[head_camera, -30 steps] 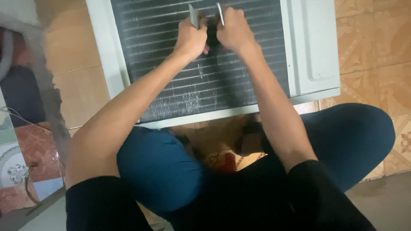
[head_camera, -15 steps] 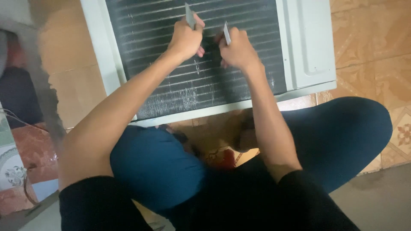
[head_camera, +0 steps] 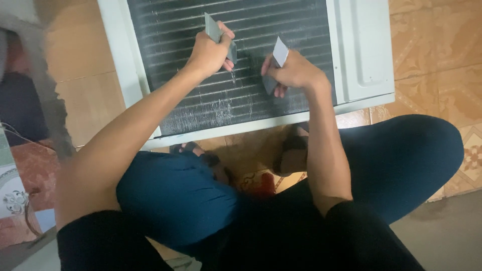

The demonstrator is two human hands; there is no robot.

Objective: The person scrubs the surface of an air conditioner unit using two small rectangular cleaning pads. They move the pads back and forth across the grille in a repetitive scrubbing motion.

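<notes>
Fins of dark, closely ribbed metal fill the face of a white-framed air conditioner unit (head_camera: 359, 55) that lies on a tan tiled floor (head_camera: 432, 45), at the far side of the scene in front of a person squatting in blue trousers. Left hand (head_camera: 208, 52) is closed in a fist round a flat grey tool (head_camera: 213, 29), its upper end sticking out above the knuckles, lower end at the fins (head_camera: 170, 70) in the middle of the coil. Right hand (head_camera: 293, 73) is likewise clenched, gripping a second grey blade (head_camera: 279, 52) just to the right; the two hands are near each other but apart. Whether either blade's edge actually touches the metal cannot be told. Pale scuffed patch (head_camera: 221, 110) shows on the near part of the coil, below the hands. Risks as I judge them: the fins look thin, so a blade pressed hard or dragged across the ribs rather than along them could flatten or tear them. Fist grips give force but little fine control; a slip could run knuckles over sharp fin edges. Two tools working close together could knock into each other. Unit seems to rest loose on the tiles, so a strong push might shift it away. Sandalled feet (head_camera: 293, 150) sit just near the frame's edge, in the path of anything that drops.
</notes>
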